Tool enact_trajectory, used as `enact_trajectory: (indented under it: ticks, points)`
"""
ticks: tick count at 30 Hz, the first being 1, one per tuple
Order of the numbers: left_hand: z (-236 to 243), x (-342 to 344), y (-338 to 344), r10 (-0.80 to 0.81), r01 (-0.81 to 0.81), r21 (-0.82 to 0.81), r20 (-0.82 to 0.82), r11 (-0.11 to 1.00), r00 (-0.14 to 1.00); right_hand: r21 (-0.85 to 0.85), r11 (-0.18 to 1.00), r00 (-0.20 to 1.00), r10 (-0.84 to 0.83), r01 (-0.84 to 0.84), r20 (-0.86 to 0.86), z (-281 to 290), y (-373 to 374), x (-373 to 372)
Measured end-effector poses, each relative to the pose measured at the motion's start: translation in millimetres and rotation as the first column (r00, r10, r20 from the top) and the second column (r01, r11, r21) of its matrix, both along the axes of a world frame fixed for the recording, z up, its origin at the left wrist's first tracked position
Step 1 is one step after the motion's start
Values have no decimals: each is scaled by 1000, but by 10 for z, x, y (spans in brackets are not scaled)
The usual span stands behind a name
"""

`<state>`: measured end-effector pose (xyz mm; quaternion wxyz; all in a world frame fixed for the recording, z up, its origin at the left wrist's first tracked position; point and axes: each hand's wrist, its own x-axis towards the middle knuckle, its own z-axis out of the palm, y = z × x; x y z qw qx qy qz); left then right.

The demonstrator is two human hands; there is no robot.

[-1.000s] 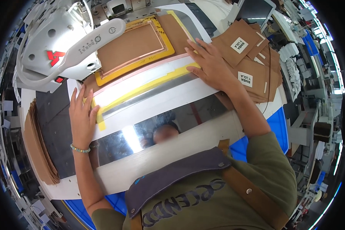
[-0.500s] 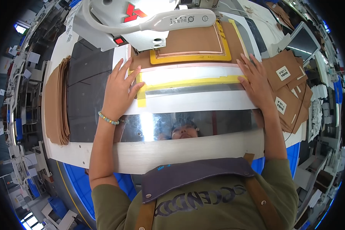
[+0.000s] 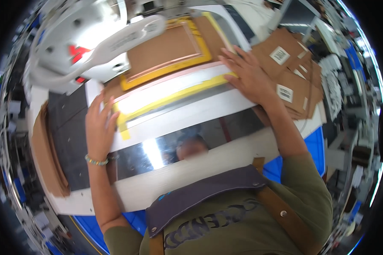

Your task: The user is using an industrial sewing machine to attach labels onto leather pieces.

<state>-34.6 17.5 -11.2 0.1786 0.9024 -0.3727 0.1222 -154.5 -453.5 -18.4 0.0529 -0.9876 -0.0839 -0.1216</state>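
My left hand lies at the left end of a flat work panel, fingers stretched out, fingertips at the brown sheet's left edge. Spread over the right end of the panel is my right hand, its fingers slightly apart. Neither hand grips anything. Between them run a white strip, a line of yellow tape and a grey strip. Beyond these, a yellow rectangular frame rests on a brown sheet. A white machine head hides the frame's far left part.
A shiny metal plate crosses the near side. Brown sheets are stacked at left; brown pieces with white labels lie in a pile at right. A monitor stands at the far right, and blue bins sit below the table.
The whole view has tilted and swung, so the table sits further left and slanted. Both hands keep nearly the same places at the panel's ends. Motion blurs parts of the picture.
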Motion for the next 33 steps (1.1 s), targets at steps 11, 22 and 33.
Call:
enact_trajectory:
  ticks: [11, 22, 33]
  points:
    - [-104, 5, 92, 7, -3, 132, -25, 991, 1000, -158, 979, 992, -120, 127, 48, 756, -892, 34]
    - [-84, 34, 133, -50, 53, 89, -35, 995, 998, -200, 954, 868, -287, 222, -406, 709, -1641, 243]
    - [71, 78, 240, -64, 66, 52, -46, 996, 997, -117, 992, 922, -89, 48, -378, 880, -1800, 577]
